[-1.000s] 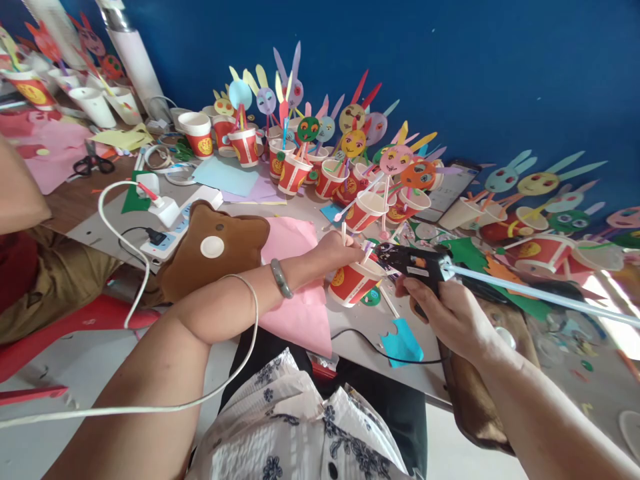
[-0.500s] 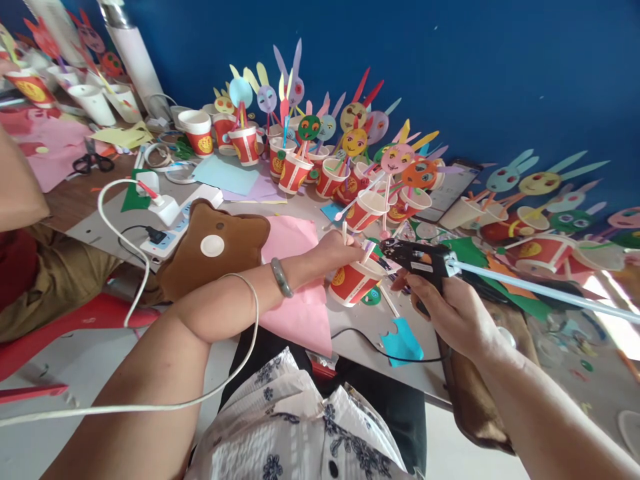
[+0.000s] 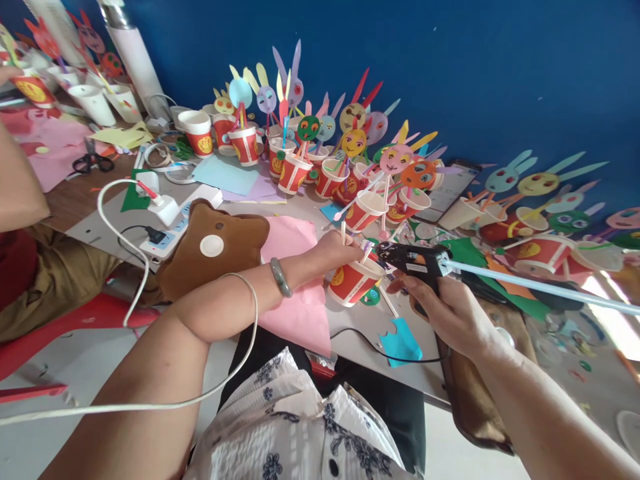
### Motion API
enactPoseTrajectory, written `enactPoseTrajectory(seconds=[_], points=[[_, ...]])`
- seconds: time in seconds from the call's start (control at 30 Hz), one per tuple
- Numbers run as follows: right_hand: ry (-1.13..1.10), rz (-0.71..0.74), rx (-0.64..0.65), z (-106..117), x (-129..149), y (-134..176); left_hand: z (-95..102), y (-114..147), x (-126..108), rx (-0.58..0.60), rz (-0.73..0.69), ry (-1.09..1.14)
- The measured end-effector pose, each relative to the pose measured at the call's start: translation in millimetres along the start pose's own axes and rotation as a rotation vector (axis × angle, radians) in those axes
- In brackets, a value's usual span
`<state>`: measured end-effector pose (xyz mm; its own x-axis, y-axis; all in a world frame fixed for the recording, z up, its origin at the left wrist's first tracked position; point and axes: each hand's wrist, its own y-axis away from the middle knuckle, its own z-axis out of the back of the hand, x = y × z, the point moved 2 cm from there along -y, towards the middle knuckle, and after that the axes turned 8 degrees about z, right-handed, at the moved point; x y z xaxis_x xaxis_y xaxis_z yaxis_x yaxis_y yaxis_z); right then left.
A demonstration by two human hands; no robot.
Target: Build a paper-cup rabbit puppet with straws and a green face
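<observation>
My left hand [image 3: 340,250] is closed at the rim of a red and white paper cup [image 3: 354,283], its fingertips partly hidden there. A short white stick [image 3: 343,230] rises beside its fingers, and a small purple and white piece [image 3: 367,249] shows at the cup's inner edge. In my right hand [image 3: 453,313] is a black hot glue gun [image 3: 417,259], with a long pale glue stick [image 3: 530,283] trailing from its rear. The gun's nozzle points left over the cup, close to the left fingertips; whether it touches anything I cannot tell.
Several paper cups with rabbit faces [image 3: 355,142] crowd the table's back. Left are a brown bear-shaped cushion [image 3: 225,243], power strip [image 3: 165,240] and scissors [image 3: 93,160]. A white cable [image 3: 200,400] crosses my left arm. Another person's arm [image 3: 20,180] is at the left.
The glue gun and my right hand have shifted slightly left, bringing the nozzle nearer to the cup's rim. My left hand has stayed almost still at the cup.
</observation>
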<state>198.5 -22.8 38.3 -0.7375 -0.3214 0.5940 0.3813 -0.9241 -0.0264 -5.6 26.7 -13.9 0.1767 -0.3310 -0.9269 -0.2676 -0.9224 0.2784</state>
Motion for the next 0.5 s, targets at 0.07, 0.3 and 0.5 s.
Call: enactPoseTrajectory(seconds=[0.07, 0.3, 0.5], points=[[-0.002, -0.014, -0.019, -0.3, 0.0, -0.4, -0.3, 0.7, -0.2, 0.020, -0.020, -0.051], [0.017, -0.017, -0.019, 0.0, -0.8, -1.3, -0.6, 3.2, -1.6, 0.033, -0.033, -0.086], [0.008, -0.034, -0.056, 1.6, -0.5, -0.7, -1.1, 5.0, -2.7, 0.054, -0.026, -0.069]])
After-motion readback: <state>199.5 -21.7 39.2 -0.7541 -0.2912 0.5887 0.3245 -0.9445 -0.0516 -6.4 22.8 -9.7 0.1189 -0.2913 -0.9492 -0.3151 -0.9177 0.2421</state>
